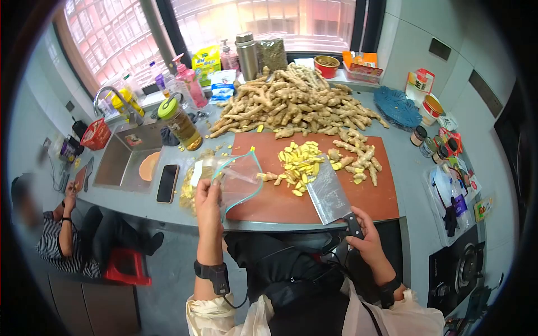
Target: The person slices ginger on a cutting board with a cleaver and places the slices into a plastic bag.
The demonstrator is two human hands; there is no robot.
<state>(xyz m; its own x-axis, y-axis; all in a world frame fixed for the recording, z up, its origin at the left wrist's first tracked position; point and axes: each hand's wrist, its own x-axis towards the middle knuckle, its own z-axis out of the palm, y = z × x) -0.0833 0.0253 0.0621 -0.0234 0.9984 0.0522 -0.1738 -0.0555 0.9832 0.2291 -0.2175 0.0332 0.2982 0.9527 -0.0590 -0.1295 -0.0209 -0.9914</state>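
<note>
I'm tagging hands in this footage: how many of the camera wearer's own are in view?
2: the left hand pinches the clear bag, and the right hand grips the cleaver by its handle. Neither is missing.

Single head-worn wide view looks forward and down from above the wearer's lap [280, 260], counter [404, 168] close in front, window [269, 25] farther off at top

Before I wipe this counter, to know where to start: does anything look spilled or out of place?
Slightly: a yellow ginger slice lies past the far edge of the brown board, and small bits sit left of it on the grey counter, apart from the pile of slices. Nothing looks plainly damaged.
</note>
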